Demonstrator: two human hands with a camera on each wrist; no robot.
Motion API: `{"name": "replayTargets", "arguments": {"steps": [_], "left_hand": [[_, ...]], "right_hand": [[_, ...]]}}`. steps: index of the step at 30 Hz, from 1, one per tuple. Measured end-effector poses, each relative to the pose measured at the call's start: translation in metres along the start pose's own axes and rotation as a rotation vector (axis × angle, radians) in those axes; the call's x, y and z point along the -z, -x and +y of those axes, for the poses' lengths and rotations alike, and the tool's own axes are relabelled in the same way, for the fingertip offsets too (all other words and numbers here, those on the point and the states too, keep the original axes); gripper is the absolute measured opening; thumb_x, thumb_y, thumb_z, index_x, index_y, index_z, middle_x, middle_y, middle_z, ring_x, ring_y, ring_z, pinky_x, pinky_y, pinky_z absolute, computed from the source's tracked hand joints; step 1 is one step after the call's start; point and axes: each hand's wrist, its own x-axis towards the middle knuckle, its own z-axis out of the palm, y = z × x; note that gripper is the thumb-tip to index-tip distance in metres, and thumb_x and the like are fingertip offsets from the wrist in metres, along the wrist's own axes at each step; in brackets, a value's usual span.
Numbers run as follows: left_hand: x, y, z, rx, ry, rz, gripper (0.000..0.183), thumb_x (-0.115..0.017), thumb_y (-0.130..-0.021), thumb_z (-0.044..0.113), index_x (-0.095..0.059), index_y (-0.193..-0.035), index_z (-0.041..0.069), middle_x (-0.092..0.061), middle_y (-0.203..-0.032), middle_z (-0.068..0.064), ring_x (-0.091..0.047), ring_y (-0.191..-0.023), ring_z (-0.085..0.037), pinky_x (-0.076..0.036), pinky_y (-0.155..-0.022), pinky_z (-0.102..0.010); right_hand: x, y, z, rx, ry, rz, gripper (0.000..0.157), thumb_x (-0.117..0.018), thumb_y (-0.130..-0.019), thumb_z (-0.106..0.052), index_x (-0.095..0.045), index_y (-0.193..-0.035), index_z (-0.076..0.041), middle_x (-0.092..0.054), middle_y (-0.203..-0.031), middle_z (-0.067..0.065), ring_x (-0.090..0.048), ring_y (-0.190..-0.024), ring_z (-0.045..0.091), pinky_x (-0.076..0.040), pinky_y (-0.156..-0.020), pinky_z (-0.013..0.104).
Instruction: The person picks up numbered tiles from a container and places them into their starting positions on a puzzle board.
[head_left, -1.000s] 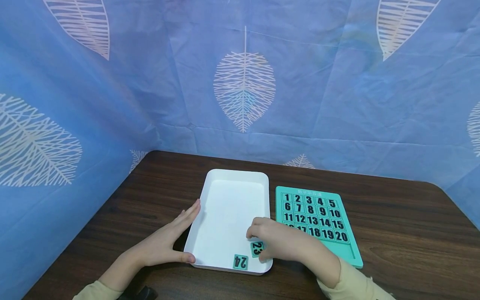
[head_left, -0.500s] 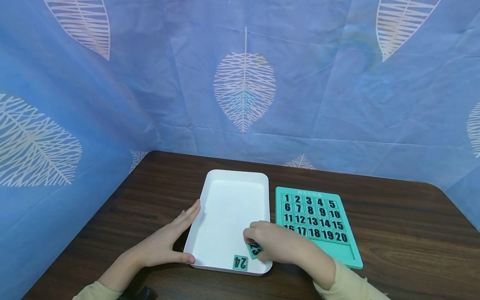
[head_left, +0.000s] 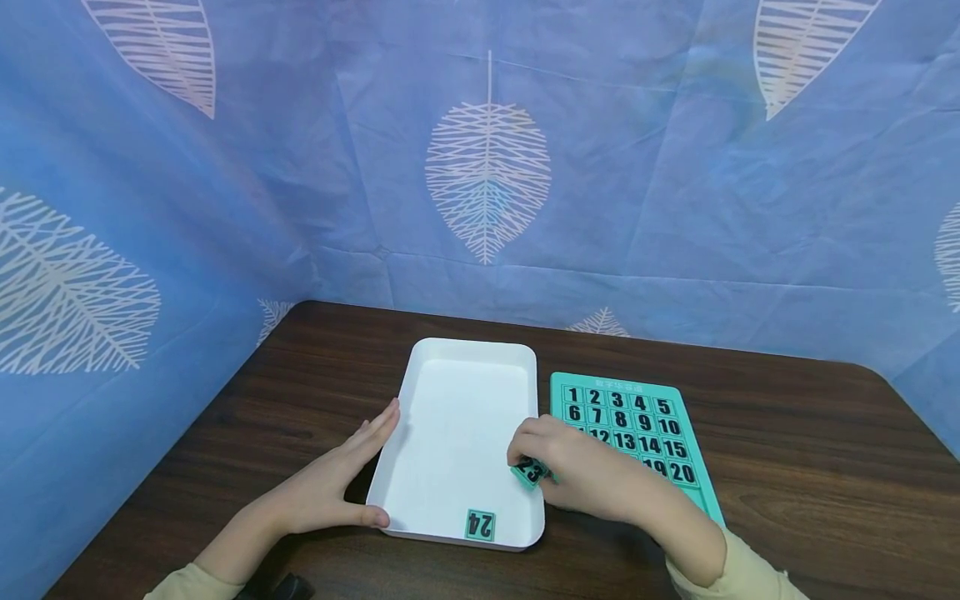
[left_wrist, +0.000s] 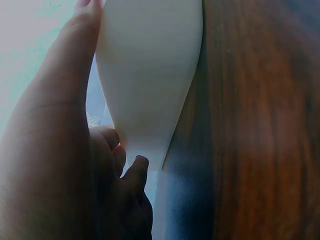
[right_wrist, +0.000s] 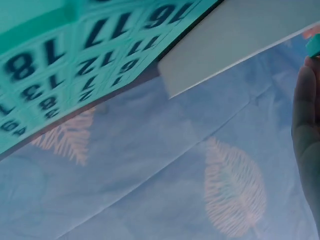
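Note:
My right hand point(head_left: 577, 468) pinches the number tile 23 point(head_left: 530, 472) above the right rim of the white tray point(head_left: 457, 417). The tile is tilted, and my fingers cover part of it. In the right wrist view just a green edge of that tile point(right_wrist: 313, 46) shows by my fingertips. Number tile 24 point(head_left: 481, 525) lies upside down to the view in the tray's near end. My left hand point(head_left: 333, 483) has its fingers spread and straight, touching the tray's left side. A green number board point(head_left: 701, 492) lies right of the tray, its tiles 1 to 20 in rows, some hidden by my right hand.
Everything stands on a dark brown wooden table point(head_left: 817, 450). A blue cloth with white leaf prints point(head_left: 637, 167) hangs behind and on the left. Near the front edge, below my left forearm, a small black object point(head_left: 292, 587) is partly in view.
My right hand has taken hold of tile 23, lifted it from the tray floor and moved it up and to the right. Tile 24 and my left hand have stayed put.

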Motion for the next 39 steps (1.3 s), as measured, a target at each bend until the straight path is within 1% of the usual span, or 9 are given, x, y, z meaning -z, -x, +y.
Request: {"name": "replayTargets", "arguments": {"steps": [5,7,10,13,17,24,30,34,39], "left_hand": [[-0.001,0.000,-0.001,-0.012,-0.006,0.001,0.112,-0.077,-0.075,0.047,-0.004,-0.155,0.019,-0.002,-0.161,-0.006,-0.010,-0.144,-0.031,-0.005,-0.115,-0.031],[-0.001,0.000,-0.001,-0.003,-0.003,0.002,0.112,-0.078,-0.075,0.047,-0.005,-0.155,0.020,-0.002,-0.161,-0.005,-0.010,-0.144,-0.030,-0.006,-0.115,-0.033],[0.000,0.000,0.000,0.007,-0.002,0.001,0.112,-0.078,-0.074,0.047,-0.005,-0.155,0.021,-0.002,-0.161,-0.004,-0.010,-0.144,-0.030,-0.010,-0.114,-0.041],[0.001,0.000,0.001,0.007,0.011,-0.007,0.111,-0.078,-0.075,0.046,-0.004,-0.155,0.020,-0.001,-0.161,-0.004,-0.009,-0.144,-0.031,-0.007,-0.115,-0.035],[0.001,0.001,0.001,-0.007,0.019,-0.014,0.111,-0.078,-0.076,0.044,-0.004,-0.155,0.018,0.000,-0.161,-0.006,-0.008,-0.144,-0.032,-0.001,-0.112,-0.023],[0.001,0.001,0.001,-0.002,0.028,-0.013,0.110,-0.077,-0.077,0.045,-0.004,-0.155,0.019,0.000,-0.161,-0.005,-0.006,-0.145,-0.029,-0.001,-0.112,-0.023],[0.000,0.001,-0.001,-0.017,0.021,-0.014,0.111,-0.077,-0.077,0.044,-0.003,-0.155,0.019,0.001,-0.161,-0.006,-0.006,-0.145,-0.028,0.001,-0.111,-0.019],[-0.001,0.001,-0.001,-0.009,0.022,-0.015,0.111,-0.078,-0.077,0.043,-0.003,-0.155,0.019,0.001,-0.161,-0.005,-0.006,-0.145,-0.029,0.000,-0.111,-0.021],[0.000,0.000,0.001,0.004,0.028,-0.017,0.110,-0.077,-0.077,0.043,-0.003,-0.155,0.020,0.001,-0.161,-0.002,-0.006,-0.145,-0.028,0.000,-0.112,-0.022]], "right_hand": [[0.009,0.015,0.011,-0.048,0.030,0.022,0.039,-0.060,-0.075,0.010,-0.064,-0.100,-0.018,-0.056,-0.103,-0.012,-0.047,-0.093,0.011,-0.046,-0.073,0.027],[0.011,0.022,0.016,-0.071,0.036,0.022,0.039,-0.060,-0.075,0.009,-0.063,-0.101,-0.019,-0.055,-0.104,-0.013,-0.047,-0.092,0.011,-0.046,-0.073,0.028],[0.015,0.032,0.025,-0.098,-0.001,0.011,0.037,-0.060,-0.077,0.009,-0.061,-0.103,-0.018,-0.052,-0.105,-0.010,-0.048,-0.088,0.012,-0.045,-0.069,0.025],[0.018,0.041,0.037,-0.115,-0.060,-0.003,0.037,-0.060,-0.078,0.010,-0.060,-0.104,-0.017,-0.049,-0.105,-0.008,-0.048,-0.087,0.012,-0.043,-0.066,0.023],[0.024,0.054,0.053,-0.110,-0.094,-0.019,0.040,-0.062,-0.078,0.011,-0.062,-0.104,-0.020,-0.050,-0.109,-0.007,-0.050,-0.092,0.012,-0.046,-0.066,0.024],[0.031,0.073,0.075,-0.099,-0.066,-0.084,0.041,-0.068,-0.078,0.010,-0.066,-0.099,-0.025,-0.052,-0.110,-0.007,-0.054,-0.098,0.013,-0.051,-0.070,0.028],[0.027,0.080,0.084,-0.087,-0.133,-0.141,0.041,-0.068,-0.079,0.009,-0.067,-0.100,-0.026,-0.052,-0.109,-0.009,-0.055,-0.096,0.009,-0.052,-0.076,0.028],[0.024,0.083,0.086,-0.067,-0.148,-0.138,0.043,-0.067,-0.079,0.011,-0.067,-0.100,-0.026,-0.050,-0.108,-0.009,-0.054,-0.096,0.008,-0.052,-0.077,0.028],[0.024,0.085,0.088,-0.047,-0.119,-0.127,0.043,-0.068,-0.078,0.010,-0.067,-0.100,-0.027,-0.050,-0.109,-0.009,-0.054,-0.099,0.009,-0.053,-0.079,0.030]]}}
